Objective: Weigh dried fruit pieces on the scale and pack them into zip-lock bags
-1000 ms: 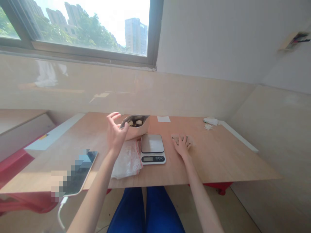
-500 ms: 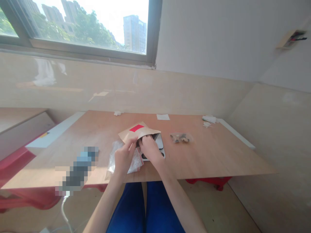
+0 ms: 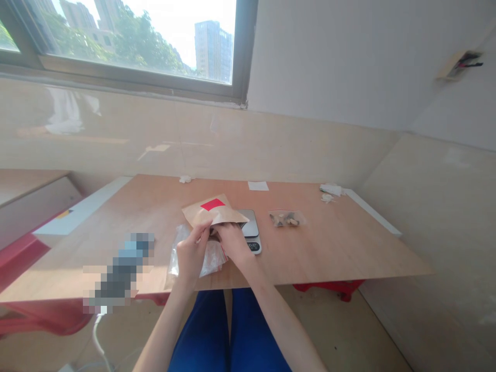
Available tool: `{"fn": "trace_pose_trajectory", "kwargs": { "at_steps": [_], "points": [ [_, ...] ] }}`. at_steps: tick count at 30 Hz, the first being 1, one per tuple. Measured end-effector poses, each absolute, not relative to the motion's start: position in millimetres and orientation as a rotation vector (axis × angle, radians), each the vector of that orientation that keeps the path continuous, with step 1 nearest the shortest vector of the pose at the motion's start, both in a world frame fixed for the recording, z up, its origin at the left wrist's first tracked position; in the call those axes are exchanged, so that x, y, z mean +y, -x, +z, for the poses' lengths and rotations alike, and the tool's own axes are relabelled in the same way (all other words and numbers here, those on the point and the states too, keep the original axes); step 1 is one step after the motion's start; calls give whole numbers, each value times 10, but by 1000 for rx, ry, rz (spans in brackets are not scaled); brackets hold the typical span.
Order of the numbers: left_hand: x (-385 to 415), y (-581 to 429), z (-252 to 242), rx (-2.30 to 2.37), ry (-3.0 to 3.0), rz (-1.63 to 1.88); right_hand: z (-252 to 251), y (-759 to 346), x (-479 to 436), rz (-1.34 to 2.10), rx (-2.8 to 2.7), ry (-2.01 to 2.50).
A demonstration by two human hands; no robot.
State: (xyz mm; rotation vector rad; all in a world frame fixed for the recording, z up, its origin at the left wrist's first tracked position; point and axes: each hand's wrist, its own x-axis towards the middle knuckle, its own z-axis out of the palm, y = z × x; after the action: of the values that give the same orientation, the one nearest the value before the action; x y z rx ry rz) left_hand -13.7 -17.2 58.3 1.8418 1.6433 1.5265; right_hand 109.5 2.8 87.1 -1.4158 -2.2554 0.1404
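A brown paper pouch (image 3: 212, 211) with a red label is tipped toward me above the table. My left hand (image 3: 190, 251) pinches its near edge. My right hand (image 3: 231, 242) is closed at the pouch's mouth, its fingertips hidden under the paper. Just behind the pouch sits a small digital scale (image 3: 250, 230), partly covered by it. Under my hands lies a stack of clear zip bags (image 3: 211, 257). To the right of the scale lies a small clear bag (image 3: 287, 218) with brown pieces in it.
The wooden table (image 3: 333, 248) runs to a tiled wall under a window. A blurred-out phone (image 3: 120, 268) lies at the near left with a cable hanging down. A white paper slip (image 3: 258, 186) and crumpled white scraps (image 3: 330, 192) lie at the back.
My left hand took hold of the pouch and tipped it toward me. My right hand left the small filled bag and came to the pouch's mouth. In the last half second little has moved.
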Motion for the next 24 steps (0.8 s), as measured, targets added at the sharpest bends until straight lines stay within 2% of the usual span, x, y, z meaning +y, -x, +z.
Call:
{"fn": "trace_pose_trajectory", "kwargs": {
  "at_steps": [6, 11, 18, 21, 24],
  "points": [
    [-119, 191, 699, 1635, -1858, 1544, 884, -1175, -246, 67, -2167, 1527],
    [-108, 184, 768, 1611, -1891, 1554, 926, -1286, -322, 230, -2095, 1414],
    [-96, 202, 771, 1726, -1943, 1579, 1041, -1493, -457, 779, -1763, 1070],
    [-75, 273, 754, 1775, -1922, 1602, 984, -1650, -497, 1176, -1441, 774],
    [-44, 385, 720, 1819, -1860, 1632, 831, -1810, -452, 1392, -1087, 586]
  ]
}}
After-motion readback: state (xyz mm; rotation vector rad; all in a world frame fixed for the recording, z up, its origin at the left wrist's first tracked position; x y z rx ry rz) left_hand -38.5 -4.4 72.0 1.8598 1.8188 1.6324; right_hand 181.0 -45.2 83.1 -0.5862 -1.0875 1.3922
